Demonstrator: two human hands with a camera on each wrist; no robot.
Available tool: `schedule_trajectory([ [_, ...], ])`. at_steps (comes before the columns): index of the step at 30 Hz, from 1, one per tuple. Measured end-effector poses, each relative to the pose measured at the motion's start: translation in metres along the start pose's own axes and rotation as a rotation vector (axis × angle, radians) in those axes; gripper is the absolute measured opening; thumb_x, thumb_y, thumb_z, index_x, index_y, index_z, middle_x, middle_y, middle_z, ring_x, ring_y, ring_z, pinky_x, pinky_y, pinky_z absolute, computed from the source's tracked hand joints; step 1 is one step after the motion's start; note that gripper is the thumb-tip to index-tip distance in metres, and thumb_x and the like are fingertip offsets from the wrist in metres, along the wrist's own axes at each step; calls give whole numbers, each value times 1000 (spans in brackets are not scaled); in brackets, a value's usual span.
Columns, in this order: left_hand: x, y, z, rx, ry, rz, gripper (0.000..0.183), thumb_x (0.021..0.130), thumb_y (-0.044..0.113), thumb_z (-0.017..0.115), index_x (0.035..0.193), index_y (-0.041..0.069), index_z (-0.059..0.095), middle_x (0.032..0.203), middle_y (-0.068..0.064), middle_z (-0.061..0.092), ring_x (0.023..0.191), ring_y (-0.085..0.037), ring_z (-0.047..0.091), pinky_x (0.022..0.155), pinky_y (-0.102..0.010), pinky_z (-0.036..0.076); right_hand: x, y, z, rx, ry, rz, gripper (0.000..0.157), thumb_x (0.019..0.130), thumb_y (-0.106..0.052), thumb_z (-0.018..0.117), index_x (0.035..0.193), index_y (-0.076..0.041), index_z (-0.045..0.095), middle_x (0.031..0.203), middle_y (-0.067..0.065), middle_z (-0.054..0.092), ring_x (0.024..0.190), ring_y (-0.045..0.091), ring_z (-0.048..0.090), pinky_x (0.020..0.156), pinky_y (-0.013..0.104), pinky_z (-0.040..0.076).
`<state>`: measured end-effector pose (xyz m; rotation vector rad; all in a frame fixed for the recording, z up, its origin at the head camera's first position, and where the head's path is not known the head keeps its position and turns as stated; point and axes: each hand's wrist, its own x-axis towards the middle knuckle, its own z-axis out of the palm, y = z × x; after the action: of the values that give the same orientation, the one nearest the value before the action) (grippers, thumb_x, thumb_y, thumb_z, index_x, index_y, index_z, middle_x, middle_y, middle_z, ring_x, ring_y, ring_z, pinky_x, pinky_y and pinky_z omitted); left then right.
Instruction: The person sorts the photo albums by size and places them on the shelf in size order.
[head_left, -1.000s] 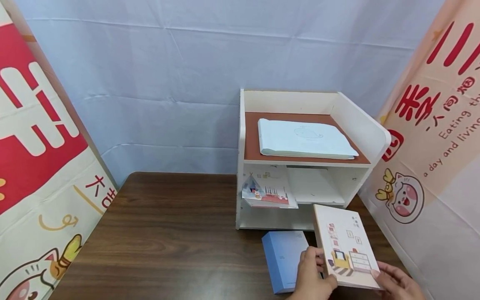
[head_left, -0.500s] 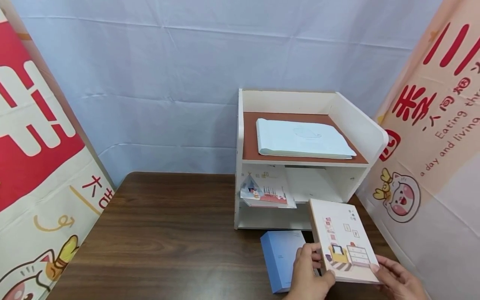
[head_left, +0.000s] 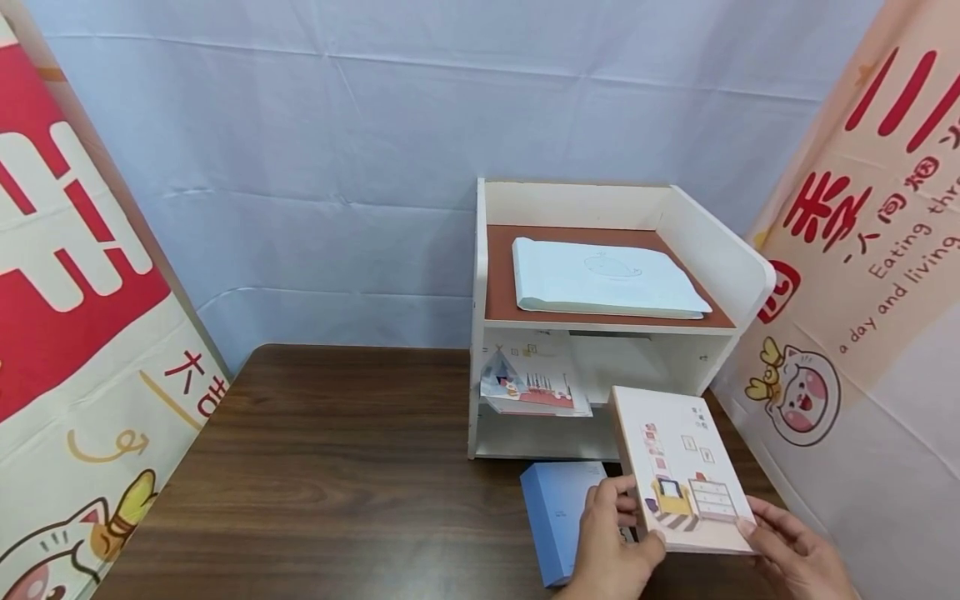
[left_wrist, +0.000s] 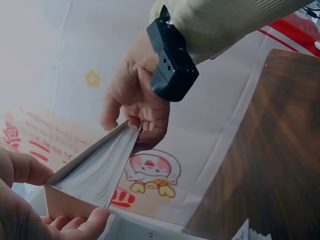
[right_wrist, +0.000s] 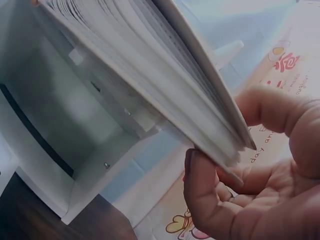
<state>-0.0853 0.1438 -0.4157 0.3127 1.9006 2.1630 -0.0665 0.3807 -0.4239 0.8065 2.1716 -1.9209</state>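
Note:
A thick notebook (head_left: 678,475) with an illustrated cover of a yellow chair and a drawer chest is held tilted before the shelf's right side. My left hand (head_left: 617,533) grips its left edge, thumb on the cover and fingers behind. At the lower right corner, my right hand (head_left: 798,550) pinches it between thumb and fingers. In the right wrist view the page edges (right_wrist: 150,75) fan slightly between the covers. A blue book (head_left: 558,517) lies on the table, partly hidden behind the left hand.
The white shelf unit (head_left: 478,383) stands at the back of the brown table (head_left: 322,467). A pale sketchbook (head_left: 611,279) with a line drawing lies on its top. Illustrated booklets (head_left: 528,379) lie in the middle compartment, jutting out at the left. A printed cloth (head_left: 862,350) hangs at right.
Both hands have brought the notebook slightly up and to the left, closer to the shelf. The blue book and the things on the shelf stay put.

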Motion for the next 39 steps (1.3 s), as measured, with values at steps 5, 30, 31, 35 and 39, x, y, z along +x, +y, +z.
schedule_trajectory([
  [5,3,6,-8,24,0,31,50,76,-1,64,120,17,49,96,4,41,83,-7,45,70,-23,43,-4,1,2,22,-89,-143,69,90,-7,61,140,10,17,100,0,57,84,15,58,73,33,52],
  [30,1,16,-19,0,29,83,52,73,-6,63,120,12,51,96,2,43,86,-10,45,74,-24,41,-14,-18,11,-155,-118,-222,68,90,-7,60,138,15,17,109,11,51,88,14,55,74,28,51],
  [31,1,16,-20,-4,31,83,51,73,-6,63,120,13,51,96,2,43,86,-10,45,74,-24,42,-14,-18,12,-156,-118,-241,67,90,-6,60,137,15,18,109,10,52,88,13,56,73,28,51],
  [35,2,17,-22,-9,40,105,51,74,-6,63,120,12,51,98,2,44,87,-10,47,75,-24,42,-11,-19,13,-187,-115,-289,65,90,-8,60,136,15,20,111,11,52,88,11,56,73,27,51],
  [39,4,19,-24,-9,47,112,52,74,-6,63,121,13,51,98,2,45,88,-10,48,77,-24,42,-8,-22,15,-177,-117,-269,68,90,-10,61,138,13,18,115,12,49,89,11,56,75,27,51],
])
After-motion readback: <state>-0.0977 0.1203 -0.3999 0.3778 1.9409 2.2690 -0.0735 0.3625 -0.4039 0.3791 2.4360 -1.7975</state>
